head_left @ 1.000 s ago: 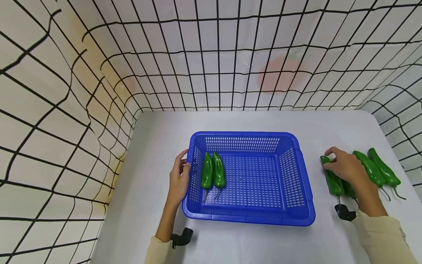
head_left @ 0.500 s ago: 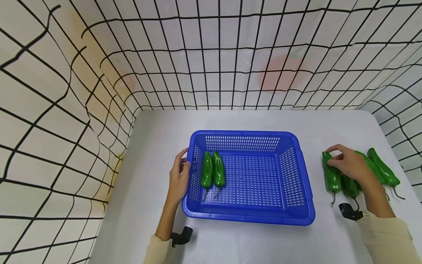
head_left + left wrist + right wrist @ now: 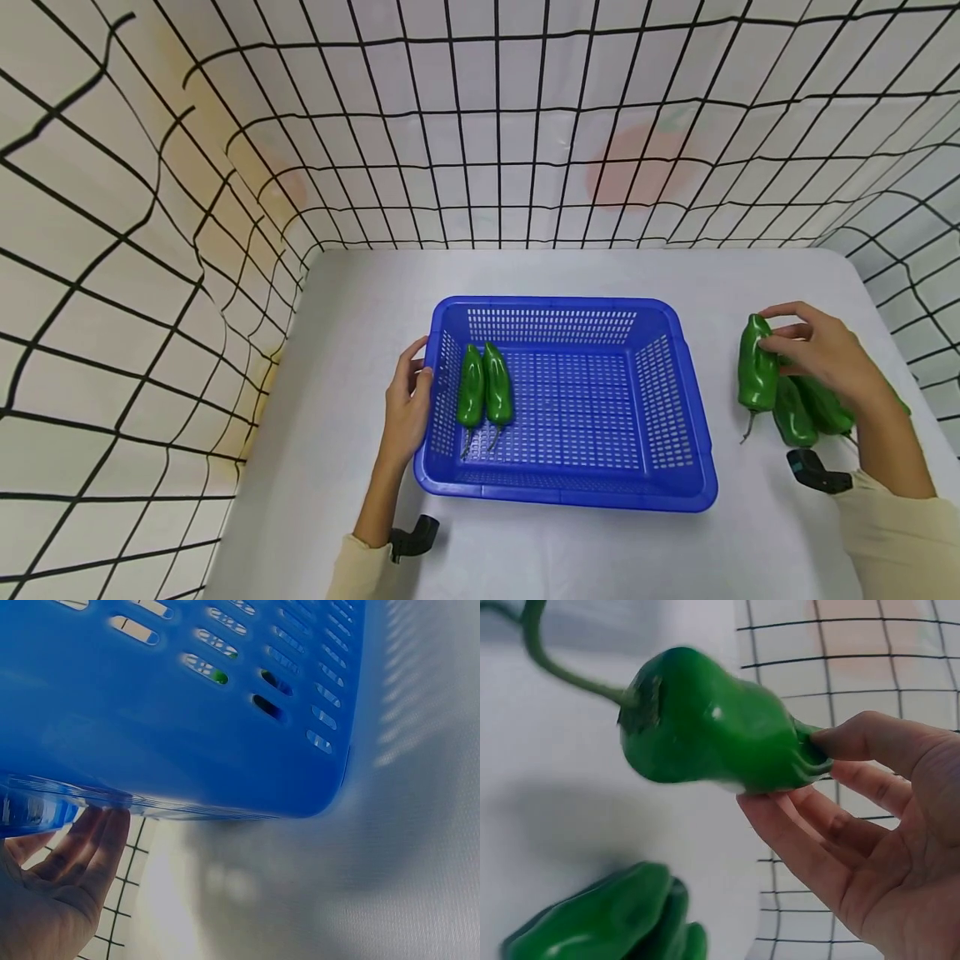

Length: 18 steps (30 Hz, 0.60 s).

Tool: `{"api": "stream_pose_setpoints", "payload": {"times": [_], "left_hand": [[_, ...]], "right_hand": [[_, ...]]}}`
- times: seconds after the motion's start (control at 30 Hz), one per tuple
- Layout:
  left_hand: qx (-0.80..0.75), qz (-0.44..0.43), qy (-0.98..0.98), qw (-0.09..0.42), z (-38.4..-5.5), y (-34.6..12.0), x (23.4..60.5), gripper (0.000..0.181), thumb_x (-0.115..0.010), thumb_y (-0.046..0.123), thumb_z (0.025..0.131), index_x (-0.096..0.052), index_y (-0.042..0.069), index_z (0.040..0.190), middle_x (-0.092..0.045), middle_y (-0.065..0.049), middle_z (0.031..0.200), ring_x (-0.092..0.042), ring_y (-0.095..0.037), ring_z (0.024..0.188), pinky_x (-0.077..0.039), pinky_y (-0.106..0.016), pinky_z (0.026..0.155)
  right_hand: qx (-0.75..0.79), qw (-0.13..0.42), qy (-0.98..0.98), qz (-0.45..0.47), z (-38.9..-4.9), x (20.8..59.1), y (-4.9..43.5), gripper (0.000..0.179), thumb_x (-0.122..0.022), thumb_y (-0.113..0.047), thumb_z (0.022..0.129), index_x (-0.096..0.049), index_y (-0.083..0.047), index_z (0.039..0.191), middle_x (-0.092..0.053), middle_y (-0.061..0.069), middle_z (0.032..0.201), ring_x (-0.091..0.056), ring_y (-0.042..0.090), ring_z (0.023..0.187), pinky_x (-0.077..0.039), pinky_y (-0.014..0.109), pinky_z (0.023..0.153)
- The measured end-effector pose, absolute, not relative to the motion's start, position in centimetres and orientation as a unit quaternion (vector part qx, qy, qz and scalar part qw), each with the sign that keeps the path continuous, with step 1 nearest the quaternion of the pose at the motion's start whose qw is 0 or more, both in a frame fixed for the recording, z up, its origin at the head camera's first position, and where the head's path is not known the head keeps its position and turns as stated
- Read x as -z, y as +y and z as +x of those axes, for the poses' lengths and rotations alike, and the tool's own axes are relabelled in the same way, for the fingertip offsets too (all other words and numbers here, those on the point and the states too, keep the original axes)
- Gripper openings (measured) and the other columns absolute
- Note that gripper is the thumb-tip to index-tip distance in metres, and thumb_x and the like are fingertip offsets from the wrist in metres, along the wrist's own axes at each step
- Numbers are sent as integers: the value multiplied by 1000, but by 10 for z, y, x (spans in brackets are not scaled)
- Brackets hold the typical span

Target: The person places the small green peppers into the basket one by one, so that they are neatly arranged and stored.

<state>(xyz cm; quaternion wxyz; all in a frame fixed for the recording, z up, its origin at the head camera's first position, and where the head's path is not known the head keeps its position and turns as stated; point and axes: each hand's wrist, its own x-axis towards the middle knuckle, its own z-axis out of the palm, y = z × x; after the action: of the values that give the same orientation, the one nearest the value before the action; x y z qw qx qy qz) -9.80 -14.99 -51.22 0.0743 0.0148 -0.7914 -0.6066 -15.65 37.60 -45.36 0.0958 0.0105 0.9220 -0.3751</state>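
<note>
In the head view, my right hand (image 3: 825,350) pinches a green pepper (image 3: 756,371) near its tip, between thumb and fingers, with the stem hanging downward. The right wrist view shows this held pepper (image 3: 712,724) lifted off the white surface. Beneath and beside that hand lie more green peppers (image 3: 793,414), partly hidden by the hand and forearm. My left hand (image 3: 408,408) touches the left rim of a blue plastic basket (image 3: 562,498), its fairly straight fingers (image 3: 105,859) against the rim's outside. Two green peppers (image 3: 498,387) lie side by side inside the basket's left part.
Black wire mesh (image 3: 495,125) over white sheeting encloses the back and both sides of the white table (image 3: 360,308). The basket stands mid-table, with the loose peppers to its right. A black wrist device (image 3: 414,537) sits by each sleeve.
My right hand has lifted one pepper and moved it away from me and slightly right. The other peppers near it have shifted closer together. My left hand and the basket stay put.
</note>
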Motion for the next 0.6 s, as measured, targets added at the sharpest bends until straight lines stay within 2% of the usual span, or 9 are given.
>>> {"api": "stream_pose_setpoints", "payload": {"times": [0.1, 0.3, 0.6], "left_hand": [[604, 15, -794, 75, -98, -151, 513, 46, -42, 13, 104, -44, 24, 149, -64, -14, 114, -67, -31, 90, -60, -38, 66], [601, 15, -795, 78, -98, -151, 515, 46, -41, 14, 104, -44, 23, 149, -64, -15, 114, -67, -31, 89, -60, -36, 66], [597, 16, -798, 76, -99, -151, 514, 47, -42, 12, 104, -43, 22, 150, -64, -14, 113, -67, -29, 88, -60, -36, 65]], "right_hand": [[372, 91, 924, 12, -159, 444, 371, 53, -59, -21, 100, -39, 7, 141, -52, 39, 117, -64, 9, 77, -60, 38, 63], [386, 78, 919, 9, -164, 428, 354, 57, -60, -28, 99, -39, 2, 143, -53, 35, 119, -59, -4, 74, -60, 33, 62], [413, 89, 906, -28, -172, 415, 319, 55, -59, -21, 100, -38, 2, 144, -55, 34, 119, -64, 1, 75, -59, 27, 63]]}}
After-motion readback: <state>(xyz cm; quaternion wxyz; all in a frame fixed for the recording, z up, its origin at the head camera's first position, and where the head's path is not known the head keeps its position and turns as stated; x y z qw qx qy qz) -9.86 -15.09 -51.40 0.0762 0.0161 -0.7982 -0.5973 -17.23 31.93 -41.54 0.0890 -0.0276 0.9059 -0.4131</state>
